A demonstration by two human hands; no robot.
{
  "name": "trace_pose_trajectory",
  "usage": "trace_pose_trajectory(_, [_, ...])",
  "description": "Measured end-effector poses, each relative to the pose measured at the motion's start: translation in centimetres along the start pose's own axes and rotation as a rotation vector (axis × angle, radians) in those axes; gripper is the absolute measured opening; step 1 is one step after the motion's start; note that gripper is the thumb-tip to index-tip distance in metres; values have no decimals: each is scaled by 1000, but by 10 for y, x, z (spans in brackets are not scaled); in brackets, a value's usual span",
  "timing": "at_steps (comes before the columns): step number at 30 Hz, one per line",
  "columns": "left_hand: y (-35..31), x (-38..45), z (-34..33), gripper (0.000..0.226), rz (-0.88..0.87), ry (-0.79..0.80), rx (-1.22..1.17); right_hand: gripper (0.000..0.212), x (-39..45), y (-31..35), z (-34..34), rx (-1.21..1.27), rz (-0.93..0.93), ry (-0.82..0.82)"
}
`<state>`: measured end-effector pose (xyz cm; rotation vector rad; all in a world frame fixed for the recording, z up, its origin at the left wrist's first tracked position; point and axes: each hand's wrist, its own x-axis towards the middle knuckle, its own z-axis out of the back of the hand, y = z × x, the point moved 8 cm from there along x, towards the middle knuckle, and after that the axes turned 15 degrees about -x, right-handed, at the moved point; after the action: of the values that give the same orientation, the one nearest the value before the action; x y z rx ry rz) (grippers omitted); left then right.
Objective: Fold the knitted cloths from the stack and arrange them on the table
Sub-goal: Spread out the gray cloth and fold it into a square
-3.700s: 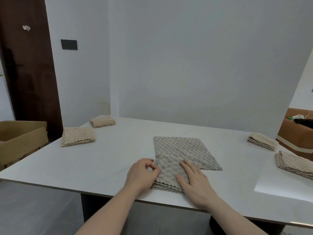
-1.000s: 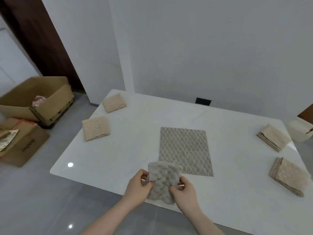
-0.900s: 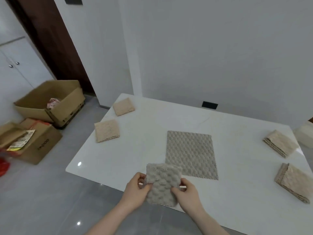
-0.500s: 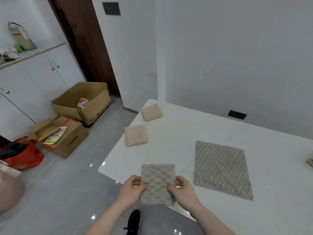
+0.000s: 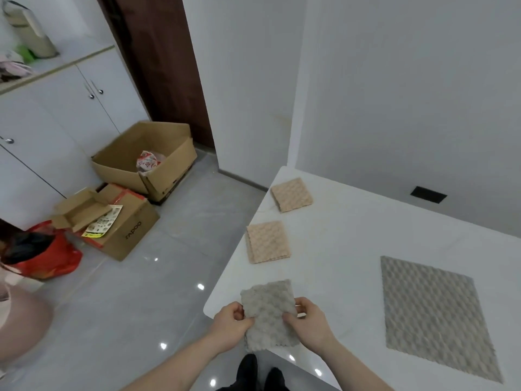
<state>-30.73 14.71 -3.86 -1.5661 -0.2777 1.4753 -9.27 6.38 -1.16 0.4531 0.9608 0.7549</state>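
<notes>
A folded grey cloth (image 5: 269, 314) is pinched at its side edges by the left hand (image 5: 229, 324) and the right hand (image 5: 308, 320) above the near left corner of the table (image 5: 352, 235), not yet set down. Two folded beige cloths (image 5: 267, 241) (image 5: 291, 194) are already arranged along the left edge, while one grey cloth (image 5: 434, 314) lies flat and unfolded to the right. The table's right side is cut off, so any remaining stack cannot be confirmed.

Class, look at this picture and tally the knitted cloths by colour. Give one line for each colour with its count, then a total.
Grey cloths: 2, the folded grey cloth held in both hands and the flat grey cloth on the table.
Beige cloths: 2, the near beige cloth and the far beige cloth.
Total: 4
</notes>
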Motion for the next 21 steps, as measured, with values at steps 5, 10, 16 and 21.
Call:
trace_pose_trajectory(5, [8,14,18,16,62,-14,-53,18,32,23,-17,-103,39,25])
trace_pose_trajectory(10, [13,34,50,22,112,1,-65,24,52,47,-42,-180,49,46])
trace_pose_trajectory(16, [13,68,75,12,170,101,-52,25,77,68,-75,-250,-24,31])
trace_pose_trajectory(21, [107,163,82,47,198,242,-42,24,92,82,-106,-268,-127,-5])
